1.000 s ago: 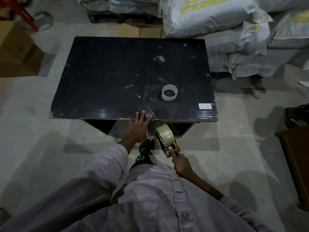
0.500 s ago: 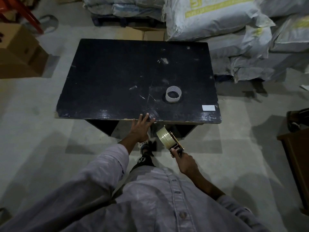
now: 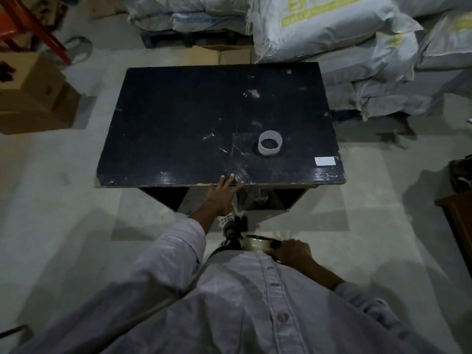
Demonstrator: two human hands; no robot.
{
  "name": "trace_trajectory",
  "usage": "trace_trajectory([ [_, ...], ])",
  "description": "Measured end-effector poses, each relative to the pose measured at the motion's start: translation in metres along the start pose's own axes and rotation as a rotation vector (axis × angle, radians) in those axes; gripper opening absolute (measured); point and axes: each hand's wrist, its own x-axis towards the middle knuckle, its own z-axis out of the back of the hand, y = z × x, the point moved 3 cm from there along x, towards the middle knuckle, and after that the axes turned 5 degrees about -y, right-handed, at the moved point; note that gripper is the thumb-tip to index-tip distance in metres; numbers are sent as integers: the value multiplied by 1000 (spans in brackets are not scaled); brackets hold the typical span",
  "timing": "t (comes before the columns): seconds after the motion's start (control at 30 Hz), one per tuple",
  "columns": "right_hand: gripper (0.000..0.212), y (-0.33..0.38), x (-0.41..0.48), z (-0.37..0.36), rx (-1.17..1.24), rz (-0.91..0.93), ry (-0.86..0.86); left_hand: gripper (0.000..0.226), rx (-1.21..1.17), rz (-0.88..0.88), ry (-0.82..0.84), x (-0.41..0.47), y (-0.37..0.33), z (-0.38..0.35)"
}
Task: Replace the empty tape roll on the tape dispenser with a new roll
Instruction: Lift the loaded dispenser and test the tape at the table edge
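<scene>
At table [image 3: 178, 118] edge: left hand [image 3: 221, 194] fingers spread, flat; right hand [image 3: 293, 251] grip closed on tape dispenser [image 3: 258, 243] w/ roll.

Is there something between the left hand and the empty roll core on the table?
Nothing visible. The left hand rests on the table at its near edge, and only bare tabletop lies between it and the empty roll core farther back, to the right.

The right hand [image 3: 293, 251] has pulled the tape dispenser [image 3: 258, 243] back against the shirt [image 3: 255, 290].
</scene>
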Motion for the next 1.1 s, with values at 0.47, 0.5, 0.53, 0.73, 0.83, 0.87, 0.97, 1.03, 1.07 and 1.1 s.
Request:
trace_trajectory([
  [0.47,94,-8,-14,5,1208,-146,358,78,-415,152,-331,-38,27,4],
  [0.5,93,-7,-16,9,1219,-130,371,75,-429,175,-344,-44,30,1],
  [0.53,92,-6,-17,11,1224,-121,386,74,-449,193,-363,-49,33,-3],
  [0.73,95,1,-25,33,1252,0,372,78,-431,205,-548,-80,34,-8],
  [0.83,103,13,-24,49,1304,89,336,79,-416,234,-610,-86,38,-3],
  [0.87,107,18,-23,54,1324,103,315,79,-424,240,-631,-88,40,-1],
  [0.97,114,32,-19,71,1332,68,192,83,-445,242,-669,-91,41,8],
  [1.03,114,37,-17,85,1299,55,63,82,-452,244,-679,-91,42,14],
  [1.07,112,40,-14,93,1288,54,2,82,-451,246,-677,-89,42,16],
  [1.1,111,43,-10,100,1273,55,-49,81,-450,250,-672,-85,43,19],
])
